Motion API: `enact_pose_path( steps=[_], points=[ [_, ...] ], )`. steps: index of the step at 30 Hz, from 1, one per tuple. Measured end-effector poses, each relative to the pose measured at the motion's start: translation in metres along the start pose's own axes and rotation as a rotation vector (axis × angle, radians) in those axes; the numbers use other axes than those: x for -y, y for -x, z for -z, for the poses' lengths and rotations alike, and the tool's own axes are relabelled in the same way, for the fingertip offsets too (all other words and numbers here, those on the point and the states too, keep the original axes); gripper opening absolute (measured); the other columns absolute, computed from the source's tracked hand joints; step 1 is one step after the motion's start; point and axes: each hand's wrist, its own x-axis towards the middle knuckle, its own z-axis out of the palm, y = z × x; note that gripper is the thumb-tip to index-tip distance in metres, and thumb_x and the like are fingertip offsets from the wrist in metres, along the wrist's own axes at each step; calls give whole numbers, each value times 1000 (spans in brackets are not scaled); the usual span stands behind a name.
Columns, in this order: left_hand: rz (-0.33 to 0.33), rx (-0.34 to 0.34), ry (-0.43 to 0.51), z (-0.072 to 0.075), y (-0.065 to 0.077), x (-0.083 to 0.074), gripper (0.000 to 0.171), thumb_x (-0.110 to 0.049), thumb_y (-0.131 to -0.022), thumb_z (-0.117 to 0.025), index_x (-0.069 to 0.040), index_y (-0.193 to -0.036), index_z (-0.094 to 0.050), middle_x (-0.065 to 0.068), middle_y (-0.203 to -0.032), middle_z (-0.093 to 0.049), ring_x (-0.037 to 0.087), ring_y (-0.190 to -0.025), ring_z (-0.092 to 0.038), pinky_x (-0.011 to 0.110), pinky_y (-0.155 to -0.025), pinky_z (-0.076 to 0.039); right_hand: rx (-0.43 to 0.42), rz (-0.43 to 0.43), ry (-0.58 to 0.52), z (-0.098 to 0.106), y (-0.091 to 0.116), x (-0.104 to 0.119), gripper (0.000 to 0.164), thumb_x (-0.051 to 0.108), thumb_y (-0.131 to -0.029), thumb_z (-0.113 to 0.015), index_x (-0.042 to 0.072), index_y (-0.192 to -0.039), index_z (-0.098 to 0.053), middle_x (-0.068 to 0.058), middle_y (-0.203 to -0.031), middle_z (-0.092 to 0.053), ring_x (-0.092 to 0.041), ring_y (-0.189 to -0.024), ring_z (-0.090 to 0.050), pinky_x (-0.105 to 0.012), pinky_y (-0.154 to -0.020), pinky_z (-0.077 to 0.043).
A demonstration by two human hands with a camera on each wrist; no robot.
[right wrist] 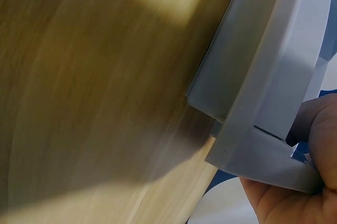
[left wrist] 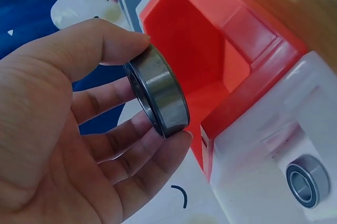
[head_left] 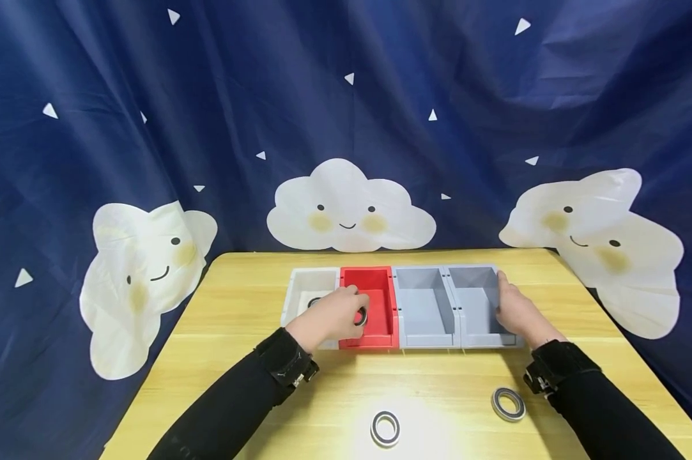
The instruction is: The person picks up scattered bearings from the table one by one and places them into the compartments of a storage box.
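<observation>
My left hand (head_left: 331, 316) pinches a ball bearing (left wrist: 167, 93) between thumb and fingertips, over the red bin (head_left: 369, 342). In the left wrist view, the bearing stands on edge near the red bin's opening, its steel outer face showing. A smaller-looking bearing (left wrist: 319, 175) lies in the white bin (head_left: 317, 281) at the left end, partly hidden by my left hand in the head view. At the other end, my right hand (head_left: 521, 313) grips the outer side wall of the rightmost grey bin (right wrist: 274, 97), thumb and fingers on either side of its rim.
Another grey bin (head_left: 426, 313) joins the red one to the rightmost one, forming a row on the wooden table (head_left: 236, 332). Two bearings lie in front: one ring (head_left: 375, 429) near the middle, another ring (head_left: 497, 404) by the right forearm. A blue curtain (head_left: 346, 38) hangs behind.
</observation>
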Motion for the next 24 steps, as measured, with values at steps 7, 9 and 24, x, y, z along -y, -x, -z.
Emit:
enact_pose_path(
  steps=[7, 9, 24],
  points=[
    [33, 19, 11, -2, -11, 5, 31, -22, -84, -77, -15, -112, -66, -1, -92, -52, 14, -84, -51, 27, -68, -47, -7, 0, -6, -4, 1, 5, 84, -10, -80, -58, -25, -144, -6, -53, -125, -40, -58, -110, -52, -64, -91, -46],
    [41, 19, 10, -3, -14, 5, 32, -22, -84, -76, -14, -113, -66, -1, -93, -52, 14, -85, -50, 27, -69, -46, -7, -4, -3, -4, 1, 6, 85, -10, -80, -59, -25, -144, -6, -52, -124, -41, -57, -109, -53, -64, -90, -47],
    [55, 42, -17, -13, -55, 5, 32, -24, -83, -77, -16, -111, -66, -1, -93, -52, 15, -88, -50, 27, -70, -46, -14, -11, 16, -1, 2, 6, 84, -9, -81, -60, -25, -144, -7, -52, -123, -41, -58, -109, -53, -64, -92, -46]
  ],
)
